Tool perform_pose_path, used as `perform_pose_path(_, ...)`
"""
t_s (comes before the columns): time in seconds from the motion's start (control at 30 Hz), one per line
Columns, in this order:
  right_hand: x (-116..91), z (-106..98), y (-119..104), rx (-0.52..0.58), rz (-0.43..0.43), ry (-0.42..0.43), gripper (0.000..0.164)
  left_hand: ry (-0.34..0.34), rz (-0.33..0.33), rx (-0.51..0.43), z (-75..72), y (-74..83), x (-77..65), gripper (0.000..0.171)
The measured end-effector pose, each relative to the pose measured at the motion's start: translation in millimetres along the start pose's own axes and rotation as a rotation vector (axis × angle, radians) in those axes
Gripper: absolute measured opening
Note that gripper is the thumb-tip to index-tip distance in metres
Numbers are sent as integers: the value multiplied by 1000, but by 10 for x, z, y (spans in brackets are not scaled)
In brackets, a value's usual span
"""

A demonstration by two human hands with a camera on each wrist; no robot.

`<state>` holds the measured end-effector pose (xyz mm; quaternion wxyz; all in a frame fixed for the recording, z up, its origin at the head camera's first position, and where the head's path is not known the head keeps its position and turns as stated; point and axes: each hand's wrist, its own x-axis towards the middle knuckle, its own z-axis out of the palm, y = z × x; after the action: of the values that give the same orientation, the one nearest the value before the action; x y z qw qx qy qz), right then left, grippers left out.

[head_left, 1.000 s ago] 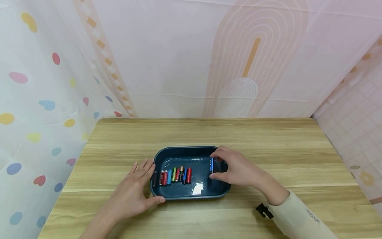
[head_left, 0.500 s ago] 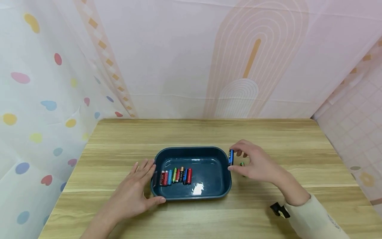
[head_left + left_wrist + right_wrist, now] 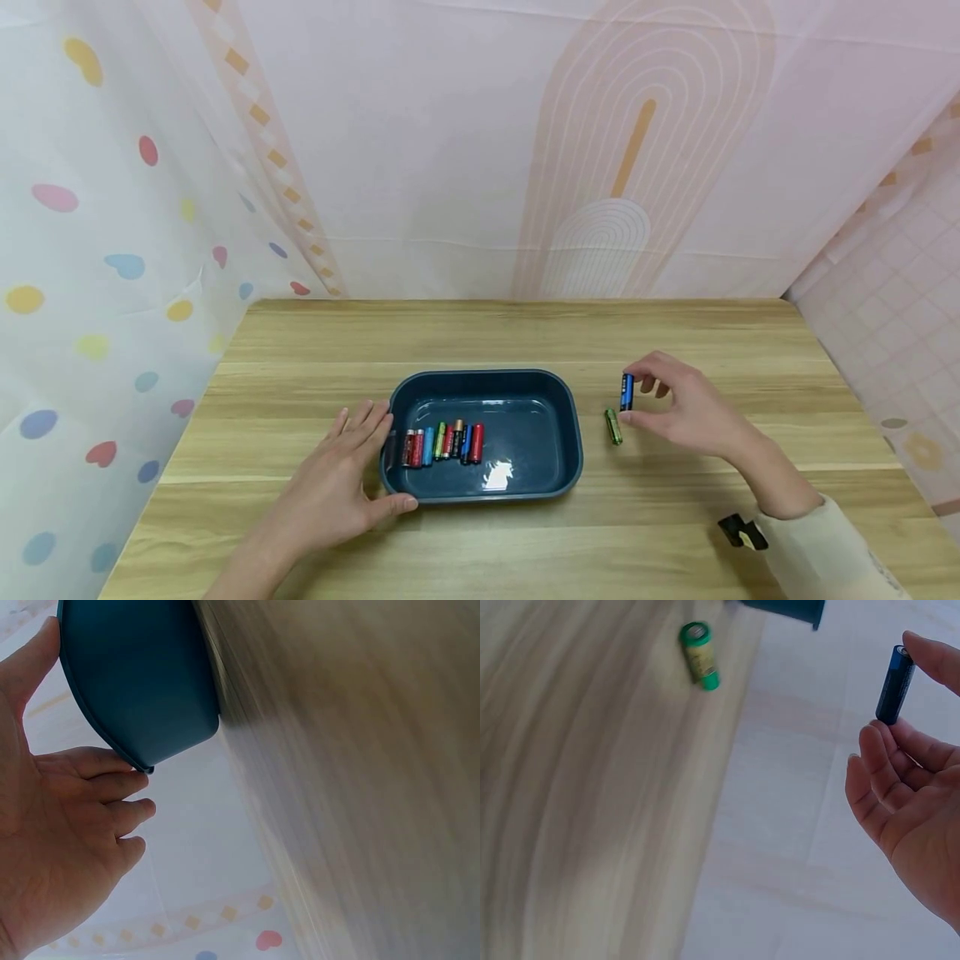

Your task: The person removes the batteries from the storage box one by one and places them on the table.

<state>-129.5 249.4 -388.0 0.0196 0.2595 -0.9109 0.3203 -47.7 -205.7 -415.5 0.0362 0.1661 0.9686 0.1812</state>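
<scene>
My right hand pinches a blue and black battery end to end between thumb and fingertips, up off the table. Below it a green battery lies on the wood, right of a dark blue tray; the right wrist view shows the same green battery. Inside the tray, toward its left side, several batteries in red, blue, green and black lie side by side in a row. My left hand rests against the tray's left end with its thumb and extended fingers touching the rim.
The wooden table runs back to a patterned cloth. More cloth hangs at the left and right sides. A black clip-like piece sits by the right sleeve.
My right hand has lifted the blue battery out of the tray's right side and carried it rightward past the rim, uncovering the green battery. The left hand stays in place.
</scene>
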Motion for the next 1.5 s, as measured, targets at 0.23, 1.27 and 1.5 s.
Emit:
perform_pose_path(0.23, -49, -23, 153, -25, 1, -16, 44, 2, -4, 0, 4, 7, 6, 114)
perform_pose_path(1.27, -47, 266, 404, -154, 16, -319, 46, -11, -18, 9, 21, -32, -6, 114)
perform_pose_path(1.5, -27, 281, 396, -145, 14, -332, 47, -17, -23, 3, 10, -38, -13, 114)
